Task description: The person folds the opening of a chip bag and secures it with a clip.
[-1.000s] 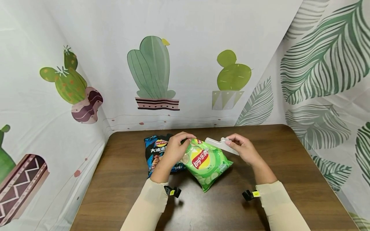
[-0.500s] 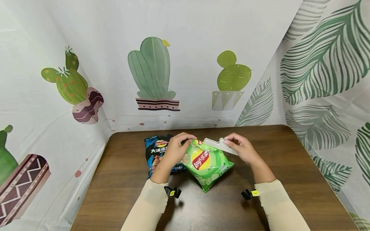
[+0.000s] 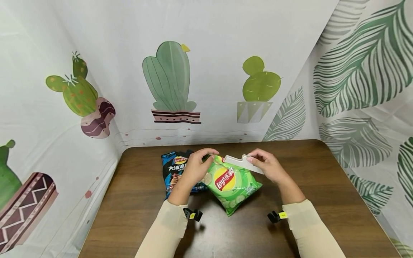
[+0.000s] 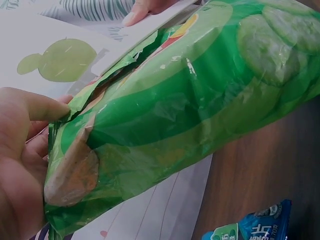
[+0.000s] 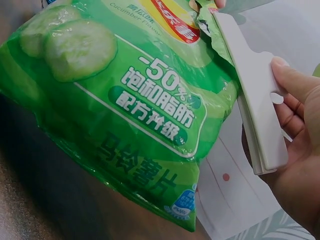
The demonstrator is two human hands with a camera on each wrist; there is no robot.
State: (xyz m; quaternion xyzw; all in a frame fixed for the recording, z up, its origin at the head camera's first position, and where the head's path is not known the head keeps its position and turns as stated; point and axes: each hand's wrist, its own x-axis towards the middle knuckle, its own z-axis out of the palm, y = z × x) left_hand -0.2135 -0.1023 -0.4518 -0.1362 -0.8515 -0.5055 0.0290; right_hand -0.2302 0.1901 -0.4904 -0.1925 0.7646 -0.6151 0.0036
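Note:
A green Lay's bag of potato chips (image 3: 238, 191) hangs tilted over the table. My left hand (image 3: 196, 166) pinches its upper left corner, thumb and fingers at the folded top edge in the left wrist view. Along that top edge lies a long white bag clip (image 3: 239, 162), which my right hand (image 3: 270, 165) pinches near its middle. Seen from the right wrist, the clip (image 5: 256, 102) runs beside the crumpled edge, and part of the bag's top sits against its narrow side. Whether the clip's two bars fully clamp the bag, I cannot tell.
Behind my left hand a blue and black Lay's bag (image 3: 171, 166) lies on the brown wooden table (image 3: 135, 218), partly covered by that hand and the green bag. A printed cactus curtain (image 3: 213, 71) hangs beyond the table's back edge.
My right hand has moved slightly left with the bag clip, which now reaches further along the bag's top edge. The left hand has stayed almost still, holding the corner.

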